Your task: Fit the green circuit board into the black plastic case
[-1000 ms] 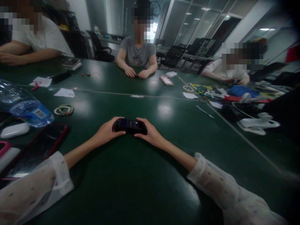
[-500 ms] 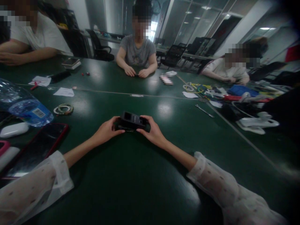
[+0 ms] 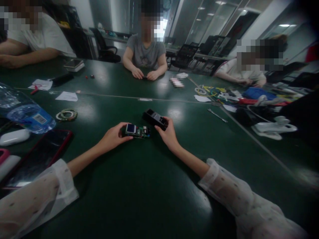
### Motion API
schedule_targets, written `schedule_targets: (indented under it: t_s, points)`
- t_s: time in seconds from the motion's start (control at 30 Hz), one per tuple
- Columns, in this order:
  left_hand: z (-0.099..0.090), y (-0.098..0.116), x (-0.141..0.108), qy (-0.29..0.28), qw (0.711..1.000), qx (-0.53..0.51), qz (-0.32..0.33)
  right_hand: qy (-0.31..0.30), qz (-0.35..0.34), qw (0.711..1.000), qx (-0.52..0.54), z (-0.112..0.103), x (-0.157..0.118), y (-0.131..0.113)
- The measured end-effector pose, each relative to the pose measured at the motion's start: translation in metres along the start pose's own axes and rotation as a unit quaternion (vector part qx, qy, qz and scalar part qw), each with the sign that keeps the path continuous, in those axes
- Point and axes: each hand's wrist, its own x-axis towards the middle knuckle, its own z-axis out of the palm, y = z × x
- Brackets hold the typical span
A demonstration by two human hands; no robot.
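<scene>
A green circuit board (image 3: pixel 142 132) with a small screen at its left end lies low over the dark green table (image 3: pixel 139 186). My left hand (image 3: pixel 114 136) grips its left end between thumb and fingers. Just right of and beyond the board, a black plastic housing (image 3: pixel 155 119) with rectangular openings is tilted, its right end pinched in my right hand (image 3: pixel 169 132). Housing and board are apart from each other.
A water bottle (image 3: pixel 27 111), a red-edged phone (image 3: pixel 40 157), a white case (image 3: pixel 15 137) and bracelets (image 3: pixel 66 115) lie at left. A wrench (image 3: pixel 217 115), cables (image 3: pixel 211 93) and a white clamp (image 3: pixel 274 128) are at right. Three people sit around the table.
The black housing has come off the circuit board and moved right and away with my right hand, uncovering the board. My left hand has stayed in place.
</scene>
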Motion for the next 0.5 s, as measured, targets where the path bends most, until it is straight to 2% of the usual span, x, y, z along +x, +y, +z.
schedule_targets:
  t_s: [0.2,0.5]
  points:
    - [0.0007,-0.0006,0.0009,-0.001,1.0,0.01,-0.008,-0.03,-0.02,0.998,-0.059,0.001,-0.0002,0.001]
    - [0.0009,0.0006,0.0008,0.0,1.0,0.018,-0.006,-0.016,-0.026,0.996,-0.088,0.0004,-0.0015,0.0023]
